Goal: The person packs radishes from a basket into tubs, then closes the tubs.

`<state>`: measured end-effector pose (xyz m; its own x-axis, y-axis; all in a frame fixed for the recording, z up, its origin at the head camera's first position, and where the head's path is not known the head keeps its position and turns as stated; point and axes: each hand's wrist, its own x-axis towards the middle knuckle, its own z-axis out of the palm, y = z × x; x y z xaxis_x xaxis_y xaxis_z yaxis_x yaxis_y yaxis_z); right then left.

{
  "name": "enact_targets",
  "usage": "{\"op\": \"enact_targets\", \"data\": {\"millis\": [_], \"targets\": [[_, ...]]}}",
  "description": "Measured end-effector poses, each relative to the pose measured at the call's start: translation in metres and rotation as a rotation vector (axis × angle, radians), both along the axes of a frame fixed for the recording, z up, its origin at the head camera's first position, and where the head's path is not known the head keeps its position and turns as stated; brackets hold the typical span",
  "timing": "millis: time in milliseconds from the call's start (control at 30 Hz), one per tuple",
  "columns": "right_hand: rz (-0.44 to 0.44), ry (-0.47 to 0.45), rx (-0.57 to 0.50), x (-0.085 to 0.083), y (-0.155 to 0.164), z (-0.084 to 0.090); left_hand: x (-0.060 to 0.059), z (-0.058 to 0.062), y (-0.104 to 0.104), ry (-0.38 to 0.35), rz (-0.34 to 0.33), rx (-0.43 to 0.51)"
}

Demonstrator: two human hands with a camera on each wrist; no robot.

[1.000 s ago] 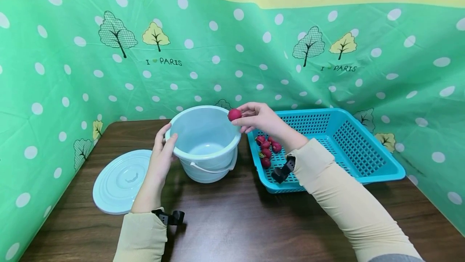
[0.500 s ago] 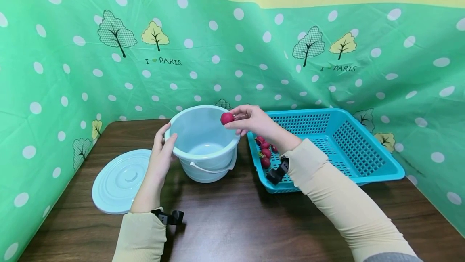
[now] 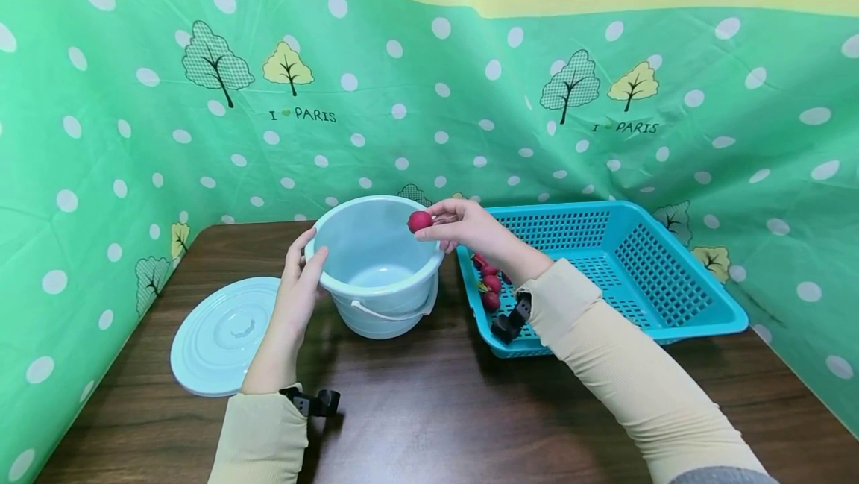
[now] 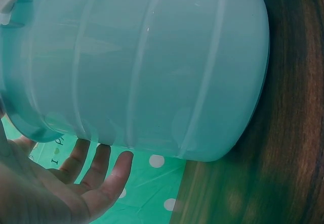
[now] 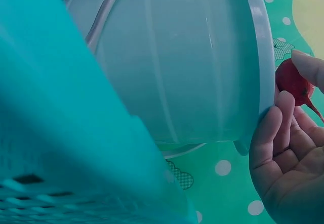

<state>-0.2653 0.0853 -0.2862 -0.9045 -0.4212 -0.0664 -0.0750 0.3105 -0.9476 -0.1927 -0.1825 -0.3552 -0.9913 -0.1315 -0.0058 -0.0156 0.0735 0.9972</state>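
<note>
A dark wooden table (image 3: 429, 409) stands inside a green curtain (image 3: 403, 96) dotted with white and printed with little trees. Taking the pale blue bucket (image 3: 376, 264) as the landmark and working outward: nearest the viewer, to its left, lies the round lid (image 3: 221, 335), flat on the wood. The left hand (image 3: 298, 286) grips the bucket's left rim, thumb over the edge (in the wrist view its fingers lie fairly straight along the wall). To the bucket's right sits a blue perforated basket (image 3: 644, 260), with a few radishes (image 3: 488, 279) in its near-left corner. Above the bucket's right rim, the right hand (image 3: 470, 227) pinches one red radish (image 3: 419, 221) in its fingertips. Compared with a second ago, that radish has moved leftward, from just outside the rim to over the opening; the left hand has not shifted.
</note>
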Motion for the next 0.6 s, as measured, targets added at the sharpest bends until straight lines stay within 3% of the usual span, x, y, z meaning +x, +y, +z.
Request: {"op": "enact_targets", "data": {"millis": [600], "targets": [[0.041, -0.029, -0.002, -0.0017, 0.0067, -0.0077, -0.0013, -0.0014, 0.0006, 0.006, -0.004, 0.006]]}}
